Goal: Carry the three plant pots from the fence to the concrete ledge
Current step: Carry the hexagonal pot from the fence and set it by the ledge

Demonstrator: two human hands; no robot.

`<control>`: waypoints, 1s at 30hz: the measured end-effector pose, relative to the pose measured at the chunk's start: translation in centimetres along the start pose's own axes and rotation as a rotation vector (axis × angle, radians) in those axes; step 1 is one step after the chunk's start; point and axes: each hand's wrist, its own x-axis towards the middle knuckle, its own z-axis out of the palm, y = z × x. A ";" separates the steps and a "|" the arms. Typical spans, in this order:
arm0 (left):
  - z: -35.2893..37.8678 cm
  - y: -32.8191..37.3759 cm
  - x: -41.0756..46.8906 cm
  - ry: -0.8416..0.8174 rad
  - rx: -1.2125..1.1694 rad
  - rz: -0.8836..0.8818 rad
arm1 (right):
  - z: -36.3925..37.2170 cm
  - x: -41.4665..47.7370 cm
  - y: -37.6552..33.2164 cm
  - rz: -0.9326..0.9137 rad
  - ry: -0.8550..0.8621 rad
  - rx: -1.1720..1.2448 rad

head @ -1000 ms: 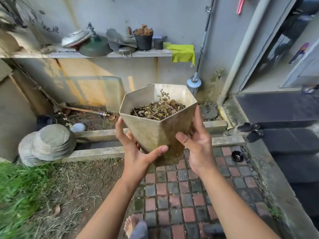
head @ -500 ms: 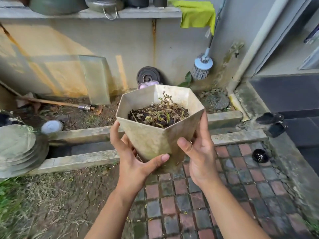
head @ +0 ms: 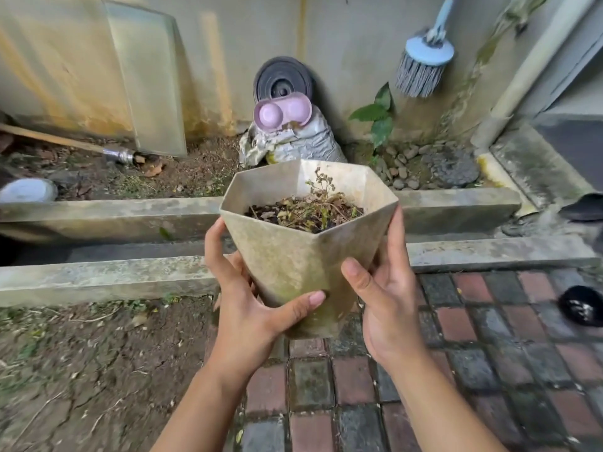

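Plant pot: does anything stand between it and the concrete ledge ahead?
Nothing visible does. The left hand and right hand hold the plant pot, and only open air shows between it and the concrete ledge.

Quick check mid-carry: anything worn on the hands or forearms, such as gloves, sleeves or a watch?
Nothing worn. The left hand and right hand are bare, no gloves, rings or watch in view; both forearms are uncovered to the frame edge. Thumbnails look short.

Glass pane (head: 146, 79) leaning on the wall (head: 228, 44), blue brush (head: 422, 65) off to the right, pink tray (head: 282, 114) atop what looks like a sack (head: 303, 143).
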 end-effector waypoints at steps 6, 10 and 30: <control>1.0 -13.4 -0.8 0.012 -0.009 0.056 | -4.6 -1.3 11.8 -0.095 -0.012 -0.006; 1.2 -20.1 -0.8 0.007 -0.011 0.032 | -6.7 -1.7 18.4 -0.122 -0.016 0.003; 0.0 -29.1 -1.3 -0.123 0.156 -0.074 | -12.2 -3.0 26.6 0.138 -0.091 -0.095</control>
